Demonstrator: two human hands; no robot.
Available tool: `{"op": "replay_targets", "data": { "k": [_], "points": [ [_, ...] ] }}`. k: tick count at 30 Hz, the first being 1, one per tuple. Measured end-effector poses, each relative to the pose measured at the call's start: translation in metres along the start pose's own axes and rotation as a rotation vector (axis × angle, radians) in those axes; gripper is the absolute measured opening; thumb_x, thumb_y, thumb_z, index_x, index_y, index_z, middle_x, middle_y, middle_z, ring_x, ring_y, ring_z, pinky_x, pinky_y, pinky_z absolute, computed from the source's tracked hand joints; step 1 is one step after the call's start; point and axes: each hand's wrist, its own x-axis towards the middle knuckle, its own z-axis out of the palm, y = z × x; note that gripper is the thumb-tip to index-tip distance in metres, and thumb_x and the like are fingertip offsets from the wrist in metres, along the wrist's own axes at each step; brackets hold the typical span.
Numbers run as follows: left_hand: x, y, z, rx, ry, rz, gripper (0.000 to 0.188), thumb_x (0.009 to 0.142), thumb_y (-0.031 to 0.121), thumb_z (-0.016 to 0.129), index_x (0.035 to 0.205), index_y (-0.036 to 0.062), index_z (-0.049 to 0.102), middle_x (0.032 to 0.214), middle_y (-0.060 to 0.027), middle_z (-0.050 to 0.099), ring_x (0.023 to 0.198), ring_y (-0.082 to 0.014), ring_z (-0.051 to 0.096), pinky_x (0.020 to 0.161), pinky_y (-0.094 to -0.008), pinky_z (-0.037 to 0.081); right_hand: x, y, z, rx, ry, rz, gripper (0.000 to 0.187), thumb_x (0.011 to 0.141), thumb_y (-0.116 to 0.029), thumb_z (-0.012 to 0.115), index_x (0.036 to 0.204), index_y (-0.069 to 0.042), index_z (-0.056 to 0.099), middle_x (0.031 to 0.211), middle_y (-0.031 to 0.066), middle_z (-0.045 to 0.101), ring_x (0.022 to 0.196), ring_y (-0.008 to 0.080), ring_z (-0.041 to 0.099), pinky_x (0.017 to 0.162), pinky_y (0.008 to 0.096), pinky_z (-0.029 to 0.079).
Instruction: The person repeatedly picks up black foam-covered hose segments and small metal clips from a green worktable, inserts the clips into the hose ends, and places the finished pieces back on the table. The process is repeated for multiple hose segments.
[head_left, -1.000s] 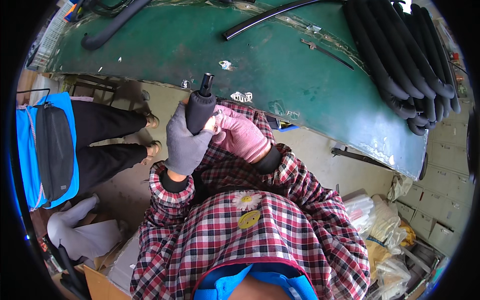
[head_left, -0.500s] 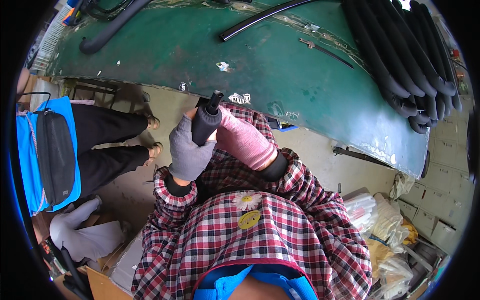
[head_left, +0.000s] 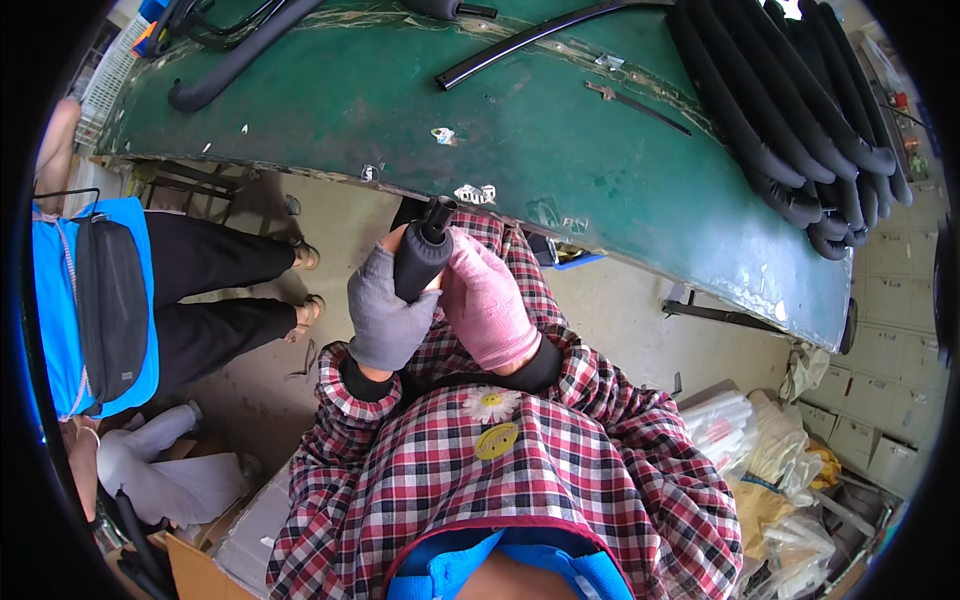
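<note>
By the green table (head_left: 300, 115), left hand (head_left: 388, 315) and right hand (head_left: 487, 308) angle inward, gripping a padded black tube (head_left: 421, 264).

Passage over middle of green table (head_left: 330, 110); black padded tubes (head_left: 745, 110) block far right.

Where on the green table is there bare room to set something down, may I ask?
Bare green tabletop lies between the matte-black padded tube and glossy black bar, and between the thin dark strip and near edge. The right end is crowded with piled black padded tubes.
</note>
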Motion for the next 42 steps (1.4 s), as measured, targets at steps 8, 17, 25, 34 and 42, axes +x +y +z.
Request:
{"op": "replay_targets", "data": {
  "k": [8, 17, 25, 34, 42],
  "points": [
    [0.015, 0.011, 0.0, -0.063, -0.099, 0.014, 0.057, 0.081, 0.021, 0.087, 0.128, 0.0018, 0.061, 0.098, -0.0145, 0.074, 0.084, -0.0244, 0.074, 0.074, -0.0342, 0.057, 0.014, -0.07, 0.017, -0.173, -0.112, -0.361, 0.042, 0.103, -0.034, 0.063, 0.124, 0.002, 0.062, 0.13, 0.0102, 0.065, 0.11, 0.0171, 0.06, 0.101, 0.0354, 0.046],
    [0.02, 0.012, -0.003, -0.024, -0.222, 0.027, 0.048, 0.089, 0.015, 0.079, 0.129, -0.0027, 0.061, 0.103, -0.0136, 0.073, 0.088, -0.0215, 0.072, 0.08, -0.0328, 0.056, 0.031, -0.09, 0.004, -0.11, -0.36, -0.034, 0.037, 0.098, -0.031, 0.068, 0.114, 0.003, 0.065, 0.128, 0.019, 0.064, 0.111, 0.0262, 0.064, 0.101, 0.041, 0.051],
    [0.027, 0.005, 0.002, 0.178, -0.13, 0.199, 0.056, 0.086, 0.029, 0.081, 0.127, -0.0029, 0.061, 0.081, -0.0166, 0.069, 0.068, -0.0324, 0.07, 0.06, -0.0386, 0.054, 0.026, -0.08, 0.011, 0.033, -0.208, -0.007, 0.03, 0.1, -0.023, 0.064, 0.115, 0.004, 0.063, 0.13, 0.0212, 0.063, 0.115, 0.0298, 0.065, 0.102, 0.0438, 0.054],
    [0.029, 0.012, -0.007, 0.258, -0.163, 0.18, 0.047, 0.087, 0.019, 0.079, 0.127, 0.0004, 0.063, 0.093, -0.0181, 0.07, 0.079, -0.036, 0.07, 0.068, -0.0407, 0.054, 0.033, -0.066, 0.008, 0.13, -0.283, 0.033, 0.032, 0.102, -0.023, 0.061, 0.121, 0.003, 0.062, 0.132, 0.0191, 0.062, 0.118, 0.0286, 0.063, 0.107, 0.043, 0.049],
    [0.044, 0.013, -0.024, 0.044, -0.253, -0.14, 0.056, 0.087, 0.009, 0.075, 0.14, 0.0081, 0.057, 0.099, -0.0142, 0.072, 0.089, -0.0214, 0.071, 0.083, -0.0333, 0.054, 0.038, -0.164, -0.019, -1.298, 0.013, -0.868, 0.029, 0.093, -0.017, 0.068, 0.119, -0.003, 0.067, 0.116, 0.0142, 0.069, 0.109, 0.0283, 0.066, 0.095, 0.034, 0.052]
  ]
}}
